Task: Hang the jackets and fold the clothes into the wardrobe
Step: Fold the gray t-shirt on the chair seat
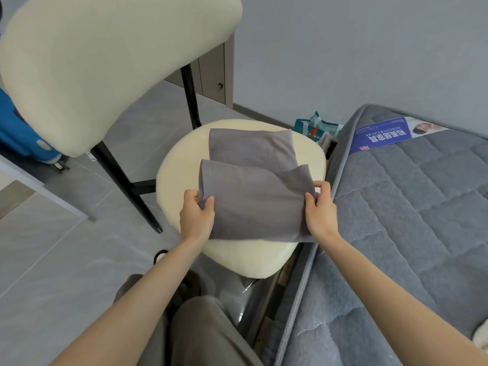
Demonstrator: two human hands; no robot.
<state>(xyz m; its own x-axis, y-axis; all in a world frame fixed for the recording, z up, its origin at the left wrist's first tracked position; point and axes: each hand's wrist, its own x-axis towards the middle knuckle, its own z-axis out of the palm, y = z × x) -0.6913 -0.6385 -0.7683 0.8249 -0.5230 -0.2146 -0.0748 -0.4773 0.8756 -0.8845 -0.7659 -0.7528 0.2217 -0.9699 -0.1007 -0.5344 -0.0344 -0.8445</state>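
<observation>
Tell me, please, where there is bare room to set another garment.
Bare: the chair seat left of the grey garment, and the mattress. Crowded: the seat's middle, where left hand and right hand grip the garment.

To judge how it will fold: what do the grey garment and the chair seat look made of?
The grey garment: thin, soft knit cloth, perhaps cotton jersey, matte; it drapes limply and wrinkles where the left hand and right hand pinch it. The chair seat: cream padded upholstery, fuzzy matte cloth, perhaps boucle or fleece; rounded edges, no sheen.
</observation>
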